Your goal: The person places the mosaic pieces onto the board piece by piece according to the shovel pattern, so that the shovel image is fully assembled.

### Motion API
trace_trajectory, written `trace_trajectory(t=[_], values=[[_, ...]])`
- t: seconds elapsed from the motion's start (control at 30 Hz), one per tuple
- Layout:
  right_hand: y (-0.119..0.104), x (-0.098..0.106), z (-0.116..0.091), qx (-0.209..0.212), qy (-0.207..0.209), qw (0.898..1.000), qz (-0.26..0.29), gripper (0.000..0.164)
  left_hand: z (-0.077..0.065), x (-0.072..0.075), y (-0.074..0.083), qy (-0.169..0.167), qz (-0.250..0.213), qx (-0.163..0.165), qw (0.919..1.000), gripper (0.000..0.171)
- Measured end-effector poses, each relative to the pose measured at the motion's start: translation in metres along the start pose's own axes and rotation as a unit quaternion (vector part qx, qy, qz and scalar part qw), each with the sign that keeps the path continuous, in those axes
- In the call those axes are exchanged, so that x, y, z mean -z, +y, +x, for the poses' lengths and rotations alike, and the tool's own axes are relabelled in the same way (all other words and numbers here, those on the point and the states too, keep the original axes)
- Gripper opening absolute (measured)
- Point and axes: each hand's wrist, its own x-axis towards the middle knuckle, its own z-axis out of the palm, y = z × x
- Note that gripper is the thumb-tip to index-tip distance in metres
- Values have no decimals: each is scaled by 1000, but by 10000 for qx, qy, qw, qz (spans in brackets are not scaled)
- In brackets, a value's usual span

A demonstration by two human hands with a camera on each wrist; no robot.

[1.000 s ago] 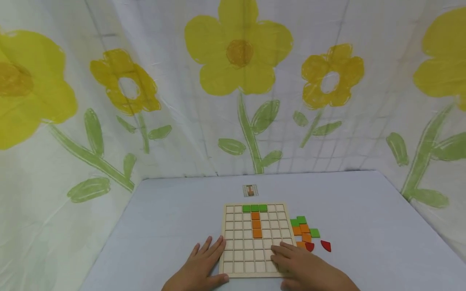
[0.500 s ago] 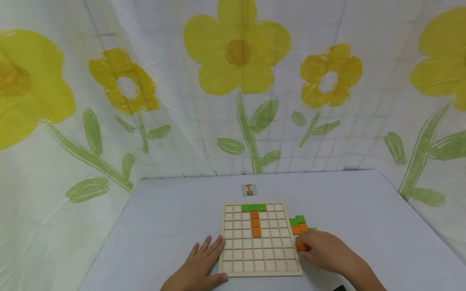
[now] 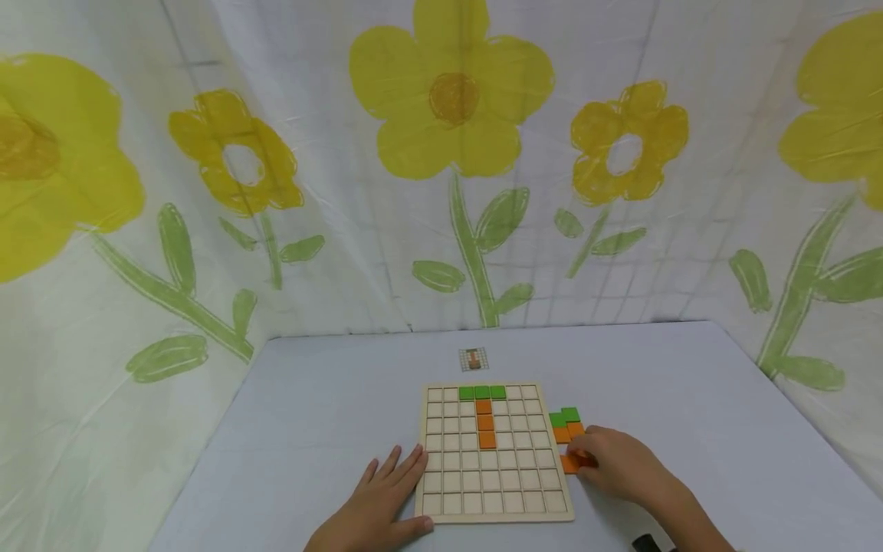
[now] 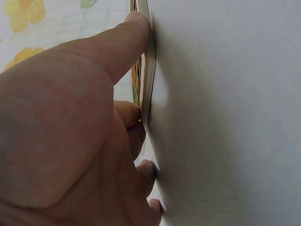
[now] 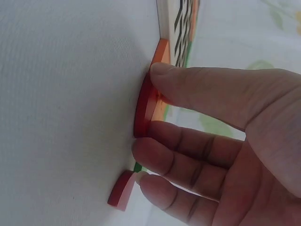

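A wooden grid board (image 3: 492,481) lies on the table, with a row of green tiles (image 3: 482,392) and a column of orange tiles (image 3: 486,422) set in its cells. My left hand (image 3: 375,502) rests spread against the board's left side, fingertips and thumb at the edge. Right of the board, my right hand (image 3: 624,468) pinches a red curved-edge tile (image 5: 146,108), thumb at one end and index finger at the other. An orange tile (image 5: 162,52) sits beside it, near the thumb. Another red tile (image 5: 121,190) lies near the other fingertips.
Loose green tiles (image 3: 569,415) and loose orange tiles (image 3: 562,435) lie along the board's right edge. A small patterned card (image 3: 473,359) is beyond the board. Behind the table hangs a white curtain (image 3: 386,253) with yellow flowers.
My right hand has moved off the board to the right, onto the loose tiles, and its fingers have closed on a red tile. The left hand has stayed at the board's edge.
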Motion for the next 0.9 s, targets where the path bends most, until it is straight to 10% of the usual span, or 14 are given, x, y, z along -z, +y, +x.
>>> trace_trajectory(t=[0.9], values=[[-2, 0, 4, 409, 339, 9985, -122, 14, 1, -3, -1, 29, 141, 86, 9999, 96]])
